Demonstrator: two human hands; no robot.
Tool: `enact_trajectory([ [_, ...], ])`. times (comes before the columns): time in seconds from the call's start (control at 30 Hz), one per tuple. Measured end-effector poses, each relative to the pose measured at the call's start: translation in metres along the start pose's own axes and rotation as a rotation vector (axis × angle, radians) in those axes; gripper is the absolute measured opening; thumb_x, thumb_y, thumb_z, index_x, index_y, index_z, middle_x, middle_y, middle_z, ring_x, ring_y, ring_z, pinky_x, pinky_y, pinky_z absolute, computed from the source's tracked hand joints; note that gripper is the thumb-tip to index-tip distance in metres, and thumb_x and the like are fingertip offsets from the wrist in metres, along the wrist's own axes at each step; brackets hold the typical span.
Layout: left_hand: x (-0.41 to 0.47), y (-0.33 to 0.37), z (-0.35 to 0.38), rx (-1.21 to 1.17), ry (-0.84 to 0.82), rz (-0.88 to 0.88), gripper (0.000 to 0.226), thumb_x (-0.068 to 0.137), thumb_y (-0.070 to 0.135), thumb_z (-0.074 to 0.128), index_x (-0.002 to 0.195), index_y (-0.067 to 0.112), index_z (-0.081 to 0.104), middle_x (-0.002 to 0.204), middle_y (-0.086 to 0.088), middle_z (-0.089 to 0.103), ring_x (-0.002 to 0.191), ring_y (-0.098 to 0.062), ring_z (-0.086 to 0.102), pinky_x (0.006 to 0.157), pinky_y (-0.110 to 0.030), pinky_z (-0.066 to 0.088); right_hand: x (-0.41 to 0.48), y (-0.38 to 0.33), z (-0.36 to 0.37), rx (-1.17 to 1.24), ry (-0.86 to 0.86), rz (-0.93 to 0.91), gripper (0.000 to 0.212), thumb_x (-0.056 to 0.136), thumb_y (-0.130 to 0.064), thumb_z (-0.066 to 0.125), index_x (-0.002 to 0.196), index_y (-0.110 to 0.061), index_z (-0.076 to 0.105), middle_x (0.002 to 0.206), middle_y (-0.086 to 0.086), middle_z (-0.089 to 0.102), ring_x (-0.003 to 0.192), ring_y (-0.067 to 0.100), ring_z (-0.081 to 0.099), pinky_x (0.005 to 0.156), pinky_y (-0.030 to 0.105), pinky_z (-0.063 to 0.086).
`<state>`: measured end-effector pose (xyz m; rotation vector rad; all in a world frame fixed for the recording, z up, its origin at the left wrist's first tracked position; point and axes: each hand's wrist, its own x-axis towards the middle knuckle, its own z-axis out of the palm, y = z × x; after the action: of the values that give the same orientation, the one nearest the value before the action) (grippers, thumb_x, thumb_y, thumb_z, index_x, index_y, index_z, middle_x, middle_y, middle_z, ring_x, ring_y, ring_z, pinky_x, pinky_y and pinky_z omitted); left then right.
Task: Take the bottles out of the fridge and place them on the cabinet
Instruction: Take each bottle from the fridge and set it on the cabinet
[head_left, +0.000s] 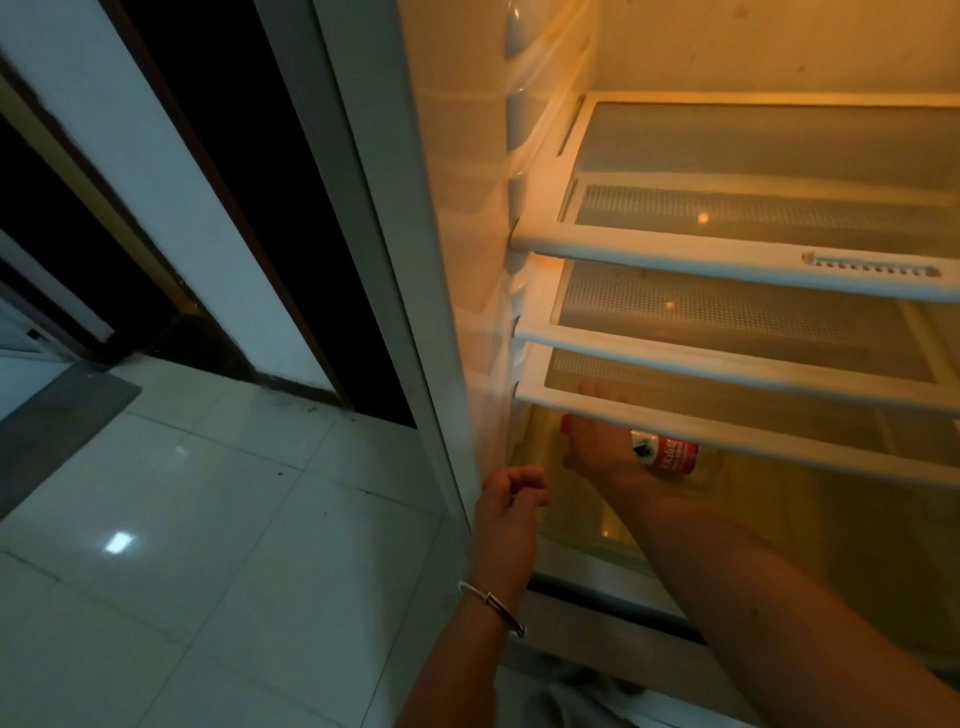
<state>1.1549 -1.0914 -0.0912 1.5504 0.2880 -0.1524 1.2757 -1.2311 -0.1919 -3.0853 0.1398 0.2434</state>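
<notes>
The fridge stands open with warm light inside. A clear bottle (670, 454) with a red label lies on its side under the lowest shelf (727, 431), its red cap pointing left. My right hand (595, 441) reaches in under that shelf and grips the bottle near its neck; the fingertips show through the shelf glass. My left hand (511, 506), with a thin bangle on the wrist, hovers at the fridge's left front edge, fingers loosely curled and holding nothing. No other bottle is visible.
Three glass shelves (753, 249) with white frames stack closely above the bottle. The fridge's left wall (467, 260) and frame stand beside my left hand. Pale floor tiles (208, 545) spread to the left, with a dark doorway (291, 208) and a grey mat (57, 415) beyond.
</notes>
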Motion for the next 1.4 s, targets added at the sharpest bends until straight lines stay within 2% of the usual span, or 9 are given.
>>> enact_trajectory([
  [0.13, -0.002, 0.002, -0.003, 0.003, -0.008, -0.002, 0.022, 0.084, 0.0, 0.05, 0.079, 0.019, 0.059, 0.092, 0.0, 0.063, 0.095, -0.02, 0.06, 0.073, -0.02, 0.044, 0.006, -0.004, 0.004, -0.025, 0.025, 0.045, 0.058, 0.095, -0.03, 0.047, 0.146, -0.012, 0.026, 0.158, 0.013, 0.008, 0.144, 0.033, 0.007, 0.116, 0.049, 0.008],
  [0.2, -0.002, 0.004, -0.005, -0.009, -0.008, 0.003, 0.023, 0.084, -0.002, 0.049, 0.078, 0.018, 0.059, 0.09, 0.0, 0.063, 0.09, -0.016, 0.06, 0.069, -0.016, 0.042, 0.007, 0.001, 0.002, 0.06, -0.071, 0.064, 0.052, 0.099, -0.027, 0.042, 0.146, -0.012, 0.028, 0.155, 0.014, 0.02, 0.142, 0.029, 0.02, 0.113, 0.024, 0.018],
  [0.27, -0.003, 0.005, -0.005, -0.013, -0.008, -0.003, 0.024, 0.084, -0.003, 0.049, 0.077, 0.017, 0.058, 0.088, 0.001, 0.062, 0.086, -0.014, 0.059, 0.067, -0.015, 0.043, 0.007, 0.003, 0.001, 0.077, -0.194, -0.036, 0.045, 0.099, -0.019, 0.043, 0.142, -0.008, 0.038, 0.147, 0.014, 0.038, 0.128, 0.019, 0.04, 0.084, -0.003, 0.03],
  [0.43, -0.002, 0.004, -0.005, -0.001, -0.004, 0.007, 0.023, 0.084, -0.003, 0.05, 0.077, 0.018, 0.058, 0.088, 0.0, 0.062, 0.086, -0.014, 0.058, 0.064, -0.012, 0.044, 0.002, -0.007, -0.003, 0.069, -0.026, 0.057, 0.055, 0.094, -0.032, 0.05, 0.14, -0.009, 0.032, 0.142, 0.019, 0.036, 0.131, 0.036, 0.035, 0.108, 0.041, 0.029],
  [0.57, -0.001, 0.003, -0.004, -0.007, -0.013, 0.006, 0.021, 0.084, -0.002, 0.05, 0.078, 0.017, 0.058, 0.087, 0.001, 0.062, 0.087, -0.015, 0.058, 0.067, -0.014, 0.042, -0.005, -0.002, 0.0, 0.077, 0.003, -0.023, 0.038, 0.1, -0.019, 0.029, 0.117, -0.001, 0.057, 0.115, 0.023, 0.06, 0.108, 0.036, 0.056, 0.089, 0.04, 0.042],
  [0.8, 0.002, 0.006, 0.0, -0.01, -0.022, 0.005, 0.023, 0.084, 0.0, 0.05, 0.078, 0.02, 0.059, 0.088, 0.003, 0.062, 0.092, -0.018, 0.059, 0.07, -0.019, 0.043, -0.017, -0.002, -0.014, 0.222, -0.011, 0.021, 0.034, 0.098, -0.017, 0.032, 0.111, -0.001, 0.06, 0.109, 0.024, 0.061, 0.103, 0.036, 0.058, 0.085, 0.041, 0.043],
  [1.0, 0.003, 0.011, 0.001, -0.022, -0.047, 0.011, 0.025, 0.085, 0.0, 0.048, 0.078, 0.022, 0.058, 0.09, 0.004, 0.06, 0.095, -0.02, 0.058, 0.076, -0.022, 0.045, -0.03, -0.013, -0.019, -0.077, -0.039, -0.136, 0.031, 0.094, -0.015, 0.049, 0.123, -0.012, 0.06, 0.153, 0.009, 0.025, 0.138, 0.03, 0.027, 0.108, 0.04, 0.027],
  [1.1, 0.005, 0.012, -0.001, -0.038, -0.048, 0.011, 0.026, 0.084, -0.001, 0.049, 0.077, 0.022, 0.058, 0.089, 0.004, 0.06, 0.096, -0.021, 0.058, 0.075, -0.022, 0.044, -0.032, -0.015, -0.011, -0.245, -0.011, -0.192, 0.029, 0.092, -0.021, 0.053, 0.119, -0.017, 0.063, 0.153, 0.007, 0.018, 0.143, 0.026, 0.011, 0.113, 0.044, 0.015],
  [1.4, -0.003, 0.014, -0.007, -0.04, -0.06, 0.035, 0.029, 0.086, -0.003, 0.048, 0.074, 0.022, 0.057, 0.084, 0.004, 0.06, 0.085, -0.016, 0.057, 0.075, -0.02, 0.045, -0.017, -0.015, -0.012, -0.203, -0.043, -0.069, 0.039, 0.097, -0.012, 0.042, 0.136, -0.006, 0.039, 0.145, 0.014, 0.036, 0.133, 0.032, 0.035, 0.106, 0.041, 0.031],
])
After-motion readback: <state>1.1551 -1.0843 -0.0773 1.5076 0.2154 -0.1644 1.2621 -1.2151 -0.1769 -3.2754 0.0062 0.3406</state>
